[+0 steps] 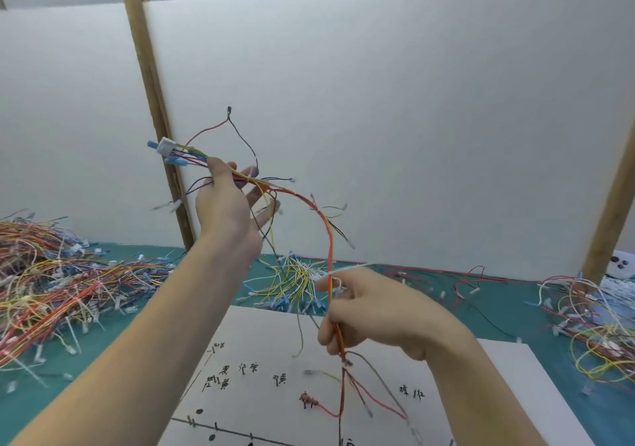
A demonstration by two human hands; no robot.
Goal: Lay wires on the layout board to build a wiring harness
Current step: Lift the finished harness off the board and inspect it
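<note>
Two hands, left (228,212) and right (364,311), each gripping the wire harness (323,225) above the layout board (464,394)

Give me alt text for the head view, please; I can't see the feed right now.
Both hands hold a bundled wire harness in the air above the white layout board: the left hand grips the end near a white connector, the right hand grips lower down. Loose wire piles lie on the green table.
</note>
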